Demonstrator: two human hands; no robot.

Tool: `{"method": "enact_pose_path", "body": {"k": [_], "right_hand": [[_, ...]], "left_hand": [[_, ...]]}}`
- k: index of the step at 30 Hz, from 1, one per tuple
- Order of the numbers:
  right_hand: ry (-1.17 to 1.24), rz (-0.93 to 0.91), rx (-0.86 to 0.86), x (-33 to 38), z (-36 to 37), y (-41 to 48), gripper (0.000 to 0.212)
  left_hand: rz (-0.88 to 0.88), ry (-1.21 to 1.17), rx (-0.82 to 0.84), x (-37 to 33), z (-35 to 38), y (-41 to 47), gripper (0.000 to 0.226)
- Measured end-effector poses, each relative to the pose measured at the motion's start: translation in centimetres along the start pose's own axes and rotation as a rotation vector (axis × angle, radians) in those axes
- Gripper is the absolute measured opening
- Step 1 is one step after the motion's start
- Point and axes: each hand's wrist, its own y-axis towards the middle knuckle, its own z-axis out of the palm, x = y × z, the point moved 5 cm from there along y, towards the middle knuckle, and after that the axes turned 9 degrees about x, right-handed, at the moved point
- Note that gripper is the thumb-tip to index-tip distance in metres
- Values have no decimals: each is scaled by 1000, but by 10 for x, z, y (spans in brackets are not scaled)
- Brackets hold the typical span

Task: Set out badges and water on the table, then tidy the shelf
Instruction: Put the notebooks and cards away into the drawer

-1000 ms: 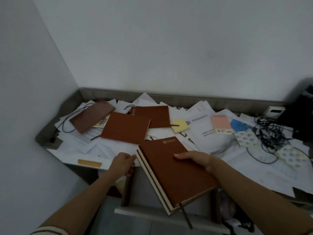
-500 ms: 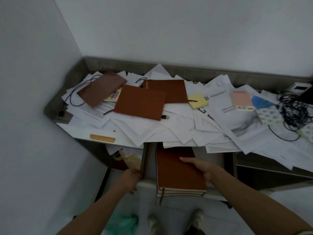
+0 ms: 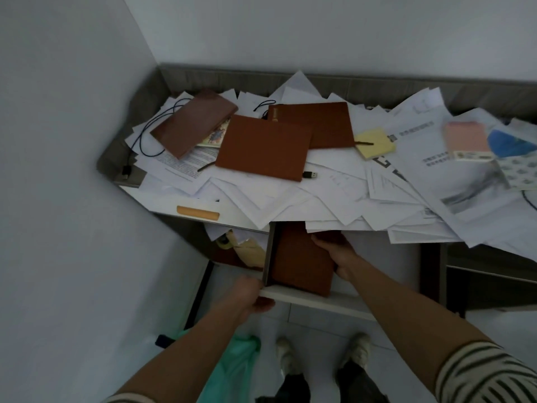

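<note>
Brown notebook [image 3: 302,266]: flat in open drawer [image 3: 334,303], left side, far end under overhanging papers [image 3: 290,205]. Judged stiff-covered, fairly heavy, smooth, may slip; best taken by long edge. Right hand [image 3: 338,255] grasps its right edge. Left hand [image 3: 252,295] clasps drawer front corner.

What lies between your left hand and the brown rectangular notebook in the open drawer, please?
In the head view, only the dark side wall of the drawer lies between the left hand and that brown notebook, which the right hand holds.
</note>
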Motion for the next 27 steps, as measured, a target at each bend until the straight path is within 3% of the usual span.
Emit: {"method": "enact_pose_path", "body": {"k": [2, 6, 8, 11, 15, 17, 22, 27], "right_hand": [[-245, -24, -38, 11, 4, -2, 95], [-1097, 86, -78, 35, 6, -17, 74], [-1283, 126, -74, 36, 6, -21, 79], [-1379, 161, -99, 36, 4, -24, 92], [-1294, 252, -71, 33, 2, -35, 83], [-1371, 228, -80, 34, 0, -41, 79], [-1550, 51, -128, 47, 7, -61, 44], [-1433, -345, -201, 83, 34, -86, 33]], "left_hand": [[1, 7, 8, 0, -1, 3, 16], [-3, 13, 24, 1, -2, 7, 18], [-3, 32, 24, 0, -1, 7, 18], [-5, 81, 14, -3, -1, 6, 16], [-18, 171, 62, -7, 1, -2, 16], [-15, 250, 98, -11, 1, -9, 15], [22, 629, 157, -29, -4, -18, 25], [134, 942, 92, -68, -8, -28, 31]]}}
